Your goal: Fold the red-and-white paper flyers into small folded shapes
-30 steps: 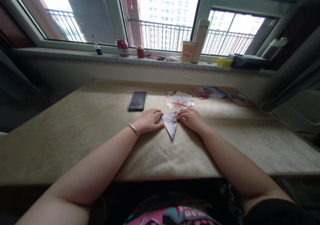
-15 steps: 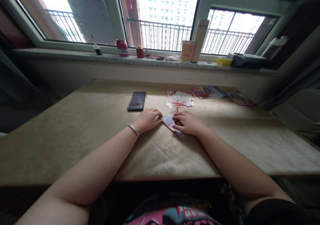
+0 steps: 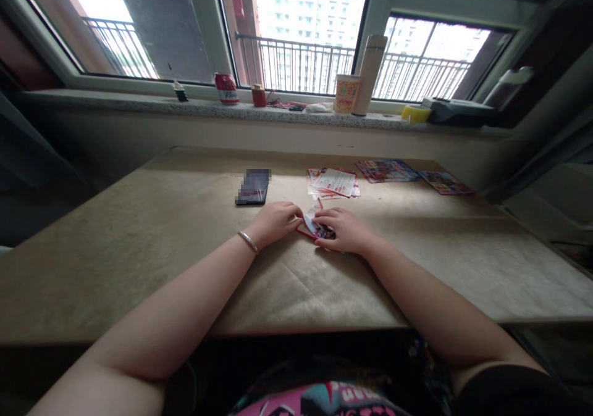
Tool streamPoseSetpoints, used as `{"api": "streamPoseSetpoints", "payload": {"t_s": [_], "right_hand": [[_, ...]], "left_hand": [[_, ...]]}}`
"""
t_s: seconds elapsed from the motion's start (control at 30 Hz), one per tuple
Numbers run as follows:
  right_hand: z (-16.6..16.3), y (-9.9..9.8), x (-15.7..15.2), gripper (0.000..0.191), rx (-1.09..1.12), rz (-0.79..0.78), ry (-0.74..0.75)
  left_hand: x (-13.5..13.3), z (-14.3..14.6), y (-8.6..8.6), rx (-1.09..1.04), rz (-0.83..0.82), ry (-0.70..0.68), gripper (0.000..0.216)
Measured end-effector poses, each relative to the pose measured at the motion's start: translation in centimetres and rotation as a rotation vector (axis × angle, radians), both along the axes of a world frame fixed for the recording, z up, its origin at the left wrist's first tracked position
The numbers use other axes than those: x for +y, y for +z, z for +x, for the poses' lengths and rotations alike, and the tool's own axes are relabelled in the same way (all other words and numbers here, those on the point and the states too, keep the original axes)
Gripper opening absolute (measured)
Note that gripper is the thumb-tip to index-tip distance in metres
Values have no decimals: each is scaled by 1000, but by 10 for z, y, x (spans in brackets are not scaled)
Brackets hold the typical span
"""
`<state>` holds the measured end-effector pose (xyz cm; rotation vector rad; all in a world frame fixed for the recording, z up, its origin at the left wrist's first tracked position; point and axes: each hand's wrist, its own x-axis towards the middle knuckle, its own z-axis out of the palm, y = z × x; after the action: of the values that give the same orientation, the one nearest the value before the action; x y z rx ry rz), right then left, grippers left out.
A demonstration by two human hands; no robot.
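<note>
Between my hands, on the near middle of the table, is a small folded printed paper (image 3: 314, 223), pale on top with a dark coloured picture and a red edge. The thumb and fingertips of my left hand (image 3: 278, 220) pinch its left corner. My right hand (image 3: 345, 229) grips its right part, with the fingers over the top and the thumb at the near edge. That hand covers much of the paper's right side. A silver bangle (image 3: 249, 242) circles my left wrist.
A dark phone (image 3: 254, 187) lies behind my left hand. Loose printed cards (image 3: 333, 183) lie behind the paper, with colourful cards (image 3: 389, 171) and another pile of cards (image 3: 447, 183) farther right. The windowsill (image 3: 282, 113) holds a red can (image 3: 227, 89), a paper cup (image 3: 346, 94) and a tall bottle (image 3: 369, 75).
My right hand has shifted slightly left, over the paper. The paper has turned and its left side now curls up, showing a red-edged layer beneath. My left hand stays at its corner.
</note>
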<state>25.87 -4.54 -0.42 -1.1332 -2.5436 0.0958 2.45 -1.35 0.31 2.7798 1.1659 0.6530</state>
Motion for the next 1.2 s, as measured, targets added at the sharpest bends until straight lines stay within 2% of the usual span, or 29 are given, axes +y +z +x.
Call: {"api": "streamPoseSetpoints", "payload": {"t_s": [0.27,0.53,0.77,0.83,0.97,1.03,1.1,1.2], "right_hand": [[-3,5,-2,41,35,-42,-45],[-1,6,-2,38,123,-87,-119],[-1,4,0,29,123,-54,-86],[-2,2,1,21,123,-21,-129],[-1,-3,3,12,238,38,-344],[0,-3,4,18,331,82,-386],[2,-1,5,32,384,158,-371],[5,1,5,55,360,272,-365]], "left_hand": [[-5,2,3,-19,-17,85,13],[2,-1,-6,20,-51,-136,16],[0,-1,-5,47,-74,-159,21],[0,-2,-4,47,-76,-158,21],[-1,-2,-3,67,-79,-152,19],[-1,-2,-2,73,-80,-149,19],[-1,-2,-2,71,-80,-150,19],[-1,-3,-2,63,-79,-148,19]]}}
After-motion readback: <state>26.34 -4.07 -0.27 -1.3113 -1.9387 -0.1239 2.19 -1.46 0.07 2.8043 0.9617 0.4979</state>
